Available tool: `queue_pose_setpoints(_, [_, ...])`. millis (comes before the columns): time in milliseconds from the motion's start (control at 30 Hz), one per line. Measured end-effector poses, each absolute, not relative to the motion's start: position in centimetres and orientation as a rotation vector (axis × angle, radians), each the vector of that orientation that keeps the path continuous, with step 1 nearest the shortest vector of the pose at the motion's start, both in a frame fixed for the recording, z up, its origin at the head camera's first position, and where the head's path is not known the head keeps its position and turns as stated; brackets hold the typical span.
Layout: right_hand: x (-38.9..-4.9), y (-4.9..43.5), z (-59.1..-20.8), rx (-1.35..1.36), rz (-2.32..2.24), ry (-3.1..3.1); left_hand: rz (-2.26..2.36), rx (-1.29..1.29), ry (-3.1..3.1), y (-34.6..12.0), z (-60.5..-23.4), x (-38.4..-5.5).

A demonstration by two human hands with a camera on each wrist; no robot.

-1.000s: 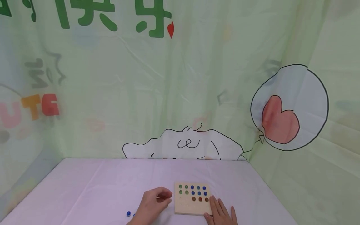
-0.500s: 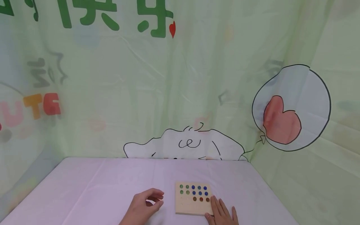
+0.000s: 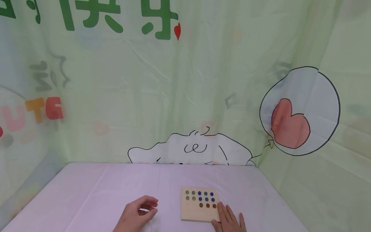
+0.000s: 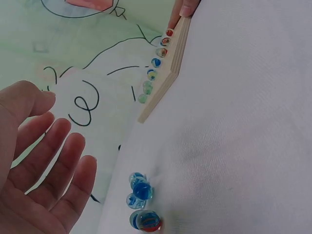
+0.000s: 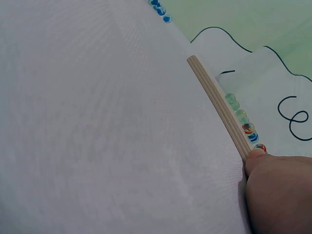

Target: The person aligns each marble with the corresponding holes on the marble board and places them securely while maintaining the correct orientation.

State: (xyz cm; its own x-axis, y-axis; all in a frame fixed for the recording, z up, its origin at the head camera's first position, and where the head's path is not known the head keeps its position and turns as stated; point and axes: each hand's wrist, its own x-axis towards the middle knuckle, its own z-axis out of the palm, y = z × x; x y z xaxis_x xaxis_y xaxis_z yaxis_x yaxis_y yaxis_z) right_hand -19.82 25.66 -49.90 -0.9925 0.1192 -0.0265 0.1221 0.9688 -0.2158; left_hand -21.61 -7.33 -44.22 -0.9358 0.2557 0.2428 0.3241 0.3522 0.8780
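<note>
My left hand (image 3: 136,212) hovers left of the board, fingers loosely bent; the left wrist view shows nothing in its grasp. Below it in that view, several loose blue glass marbles (image 4: 140,189) and a red-tinged marble (image 4: 148,221) lie on the cloth. The square wooden board (image 3: 200,215) carries rows of marbles: green marbles (image 3: 187,192) at its far left, blue marbles (image 3: 199,193) at the far right, and reddish-brown marbles (image 3: 207,205) in the third row. My right hand (image 3: 229,220) rests along the board's right edge, fingers straight, thumb touching the near edge.
A pale cloth (image 3: 98,193) covers the table. Behind it hangs a light green curtain (image 3: 116,96) with a drawn animal outline and a balloon (image 3: 321,106) holding a red heart. More blue marbles (image 5: 159,8) show at the top of the right wrist view.
My left hand has moved left, away from the board and over the loose marbles, which the head view now mostly hides. My right hand stays at the board's edge; the marbles on it look unchanged.
</note>
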Motion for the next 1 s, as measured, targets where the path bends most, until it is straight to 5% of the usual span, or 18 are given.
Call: queue_pose_setpoints(1000, [-20.2,25.6,-49.8,0.217,-0.333,3.058,-1.628,-0.287,-2.846,-10.7,-45.7,-20.9])
